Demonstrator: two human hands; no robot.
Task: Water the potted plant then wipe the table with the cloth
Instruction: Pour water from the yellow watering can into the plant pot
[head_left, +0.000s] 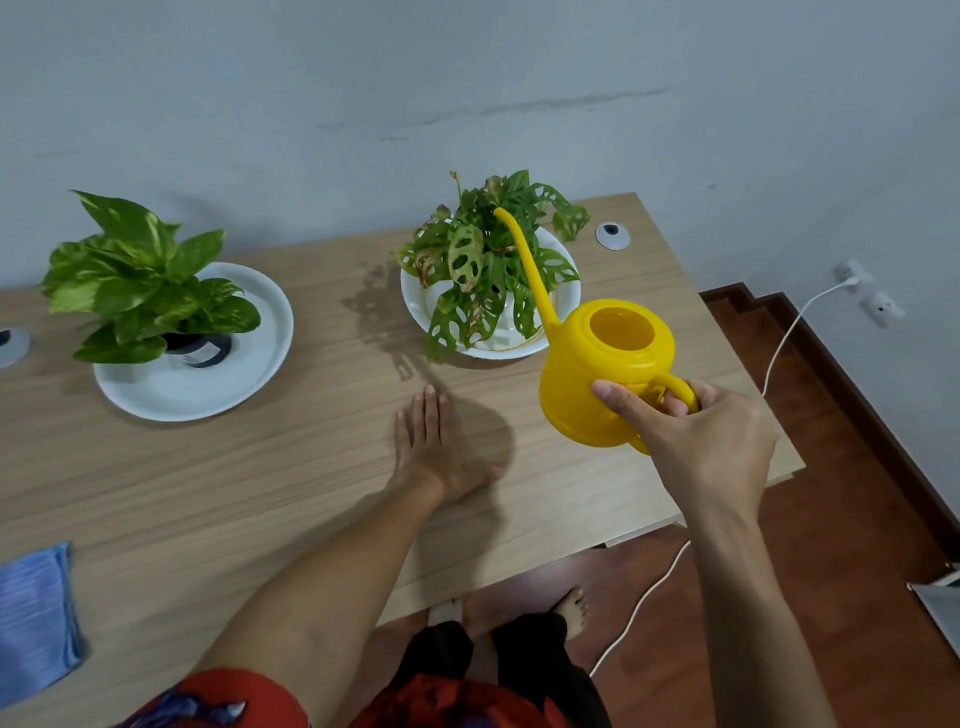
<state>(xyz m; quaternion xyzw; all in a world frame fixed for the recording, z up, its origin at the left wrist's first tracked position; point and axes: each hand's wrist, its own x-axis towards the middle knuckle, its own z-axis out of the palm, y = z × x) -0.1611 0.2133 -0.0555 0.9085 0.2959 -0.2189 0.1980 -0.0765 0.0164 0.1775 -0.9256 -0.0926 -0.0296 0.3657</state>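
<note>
My right hand (696, 431) grips the handle of a yellow watering can (597, 374), held above the table's right side. Its long spout reaches up over a holey-leaved potted plant (488, 260) standing in a white dish (415, 306). No water stream is visible. My left hand (436, 447) rests flat on the wooden table (234, 478), fingers straight, just in front of that plant. A second plant with broad green leaves (140, 280) stands on a white plate (171, 395) at the left. A blue cloth (36, 618) lies at the table's front left edge.
The table ends at the right, near the watering can, above a reddish wooden floor (831, 519) with a white cable (644, 597) running to wall sockets (857, 275). Round cable grommets (613, 235) sit in the tabletop. A grey wall stands behind the table.
</note>
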